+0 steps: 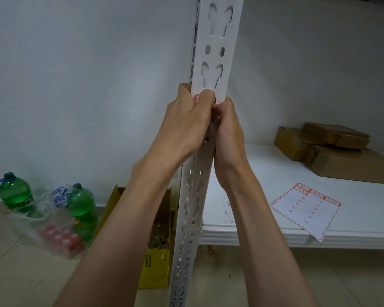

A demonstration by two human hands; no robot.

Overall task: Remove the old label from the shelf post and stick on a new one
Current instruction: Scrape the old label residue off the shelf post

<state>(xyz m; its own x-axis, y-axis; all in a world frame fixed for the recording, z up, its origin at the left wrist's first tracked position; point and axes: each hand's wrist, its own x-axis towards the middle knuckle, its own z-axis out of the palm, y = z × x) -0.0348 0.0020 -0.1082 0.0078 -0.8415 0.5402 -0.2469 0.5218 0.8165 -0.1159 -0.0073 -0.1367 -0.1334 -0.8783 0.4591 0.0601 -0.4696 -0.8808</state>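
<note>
A white slotted shelf post [217,47] runs up the middle of the view. A red-edged white label [218,96] sits on its face at hand height, mostly covered by fingers. My left hand [186,120] wraps the post's left edge, its fingertips pressed on the label. My right hand [228,125] holds the post's right side, thumb against the label's lower edge. Whether the label is stuck flat or lifted is hidden. A sheet of red-bordered labels [306,211] lies on the white shelf [264,233], overhanging its front edge.
Brown cardboard boxes [333,149] are stacked at the back right of the shelf. On the floor to the left are two green bottles [13,191], a clear plastic bag with red items [56,235] and an open yellow box [157,251] beside the post.
</note>
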